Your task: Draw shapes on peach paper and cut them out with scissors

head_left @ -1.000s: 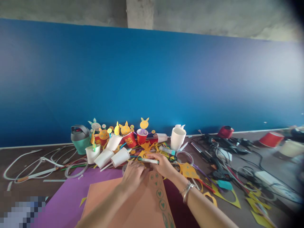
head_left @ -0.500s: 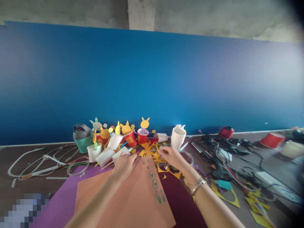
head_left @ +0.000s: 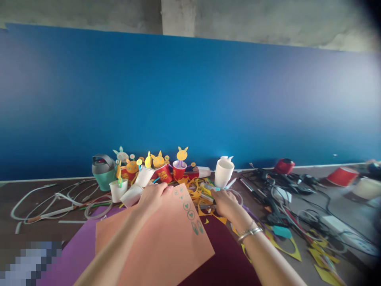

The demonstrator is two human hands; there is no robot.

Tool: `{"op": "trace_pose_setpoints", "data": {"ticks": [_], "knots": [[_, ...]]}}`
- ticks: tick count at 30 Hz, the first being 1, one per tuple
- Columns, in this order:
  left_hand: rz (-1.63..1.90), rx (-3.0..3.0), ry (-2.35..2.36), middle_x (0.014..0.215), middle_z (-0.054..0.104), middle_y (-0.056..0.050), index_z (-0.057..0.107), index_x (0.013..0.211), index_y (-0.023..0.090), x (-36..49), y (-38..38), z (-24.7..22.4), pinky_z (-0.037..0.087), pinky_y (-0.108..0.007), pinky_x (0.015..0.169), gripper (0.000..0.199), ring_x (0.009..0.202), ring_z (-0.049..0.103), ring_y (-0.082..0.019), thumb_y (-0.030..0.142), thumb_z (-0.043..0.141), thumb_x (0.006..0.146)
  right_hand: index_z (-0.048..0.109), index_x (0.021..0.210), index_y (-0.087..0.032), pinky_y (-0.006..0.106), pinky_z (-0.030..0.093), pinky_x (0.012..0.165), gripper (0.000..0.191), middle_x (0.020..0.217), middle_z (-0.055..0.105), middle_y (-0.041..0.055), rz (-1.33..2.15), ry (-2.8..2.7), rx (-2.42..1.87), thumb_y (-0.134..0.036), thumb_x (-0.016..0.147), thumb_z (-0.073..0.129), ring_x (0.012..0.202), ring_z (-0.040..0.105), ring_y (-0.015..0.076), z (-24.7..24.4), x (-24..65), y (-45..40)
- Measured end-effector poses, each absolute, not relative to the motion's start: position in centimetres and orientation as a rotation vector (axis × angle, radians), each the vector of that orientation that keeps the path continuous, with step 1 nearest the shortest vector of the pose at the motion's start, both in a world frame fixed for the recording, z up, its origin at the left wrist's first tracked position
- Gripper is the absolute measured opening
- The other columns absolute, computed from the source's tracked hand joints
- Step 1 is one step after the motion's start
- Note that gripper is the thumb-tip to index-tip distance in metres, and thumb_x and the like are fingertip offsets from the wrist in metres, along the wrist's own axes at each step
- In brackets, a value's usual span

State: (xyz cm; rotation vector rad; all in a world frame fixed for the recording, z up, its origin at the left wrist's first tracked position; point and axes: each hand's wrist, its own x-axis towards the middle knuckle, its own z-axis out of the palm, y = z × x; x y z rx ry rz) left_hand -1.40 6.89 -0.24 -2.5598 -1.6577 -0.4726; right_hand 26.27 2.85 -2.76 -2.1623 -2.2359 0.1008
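Note:
My left hand [head_left: 153, 196] presses on the upper edge of a light orange paper sheet [head_left: 166, 242], its fingers closed around that edge. Green outlines of a face, two circles with hearts and two long ear shapes [head_left: 197, 228] run down the sheet's right side. To the right, my right hand [head_left: 224, 202] is curled over yellow paper scraps [head_left: 193, 192]. A pale, slim tube with a teal end [head_left: 208, 186] lies at its fingertips; what sits inside the fingers is hidden. Purple paper [head_left: 71, 246] and dark maroon paper [head_left: 226, 250] lie beneath the sheet.
Behind my hands stand red and white paper cups [head_left: 178, 171] with yellow paper animal faces. A white cup [head_left: 224, 173] and a teal container [head_left: 104, 174] flank them. Cables [head_left: 312, 216] and a power strip [head_left: 351, 234] spread at right, white tubing [head_left: 38, 194] at left.
The orange sheet has shifted up and away from me with my left hand. My right hand has moved right and slightly down, uncovering the pale tube.

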Motion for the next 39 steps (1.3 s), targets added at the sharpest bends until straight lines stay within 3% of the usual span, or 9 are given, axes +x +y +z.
{"op": "trace_pose_setpoints", "data": {"ticks": [6,10,13,18,20,24,39], "knots": [[-0.597,-2.529,-1.567,0.055,0.060,-0.001,0.055,0.067,0.022,-2.5,6.9,0.7,0.025,-0.027,0.056,0.036,0.057,0.057,-0.017,0.036,0.037,0.095,0.071,0.090,-0.020,0.030,0.042,0.066,0.030,0.085,0.070,0.0102,0.262,-2.308,-2.165,-0.008,0.064,0.063,0.082,0.065,0.0279,-1.6,27.4,3.1],[-0.666,-2.519,-1.567,0.053,0.057,0.000,0.053,0.064,0.021,-3.0,7.0,1.1,0.025,-0.027,0.054,0.037,0.052,0.053,-0.015,0.036,0.038,0.094,0.069,0.103,-0.024,0.025,0.039,0.059,0.042,0.081,0.068,0.0036,0.465,-2.319,-2.022,-0.010,0.064,0.059,0.073,0.062,0.0196,-1.1,29.1,3.5],[-0.686,-2.514,-1.561,0.055,0.057,0.000,0.053,0.063,0.021,-3.1,7.1,1.0,0.025,-0.026,0.055,0.037,0.053,0.052,-0.015,0.037,0.039,0.093,0.067,0.106,-0.017,0.023,0.040,0.058,0.048,0.079,0.067,0.0031,0.798,-2.210,-1.766,-0.005,0.062,0.055,0.070,0.060,0.0164,-1.2,30.0,4.0],[-0.701,-2.587,-1.479,0.053,0.054,0.001,0.050,0.063,0.021,-3.1,7.3,0.5,0.027,-0.026,0.056,0.037,0.055,0.052,-0.015,0.036,0.037,0.095,0.063,0.117,-0.018,0.025,0.046,0.071,0.054,0.094,0.068,0.0036,1.209,-2.149,-1.456,-0.010,0.063,0.059,0.083,0.061,0.0179,-0.1,30.8,3.5],[-0.721,-2.596,-1.464,0.053,0.053,0.001,0.048,0.063,0.021,-3.2,7.4,0.4,0.027,-0.026,0.056,0.037,0.055,0.051,-0.015,0.036,0.037,0.095,0.066,0.114,-0.020,0.027,0.046,0.079,0.051,0.102,0.067,0.0046,1.239,-2.191,-1.450,-0.016,0.063,0.068,0.092,0.061,0.0205,0.9,31.1,2.8],[-0.710,-2.574,-1.461,0.054,0.052,0.001,0.048,0.063,0.021,-3.3,7.4,0.4,0.027,-0.026,0.056,0.036,0.056,0.051,-0.015,0.035,0.038,0.094,0.070,0.108,-0.022,0.027,0.046,0.081,0.048,0.105,0.067,0.0045,1.238,-2.331,-1.492,-0.025,0.060,0.075,0.094,0.061,0.0221,2.6,31.6,1.7],[-0.655,-2.531,-1.569,0.057,0.053,-0.001,0.055,0.065,0.021,-2.8,6.7,1.6,0.025,-0.025,0.052,0.035,0.057,0.051,-0.016,0.038,0.040,0.092,0.071,0.109,-0.025,0.022,0.045,0.071,0.053,0.100,0.072,0.0026,1.404,-2.558,-1.451,-0.034,0.057,0.079,0.087,0.064,0.0199,1.8,28.5,2.0]]}}
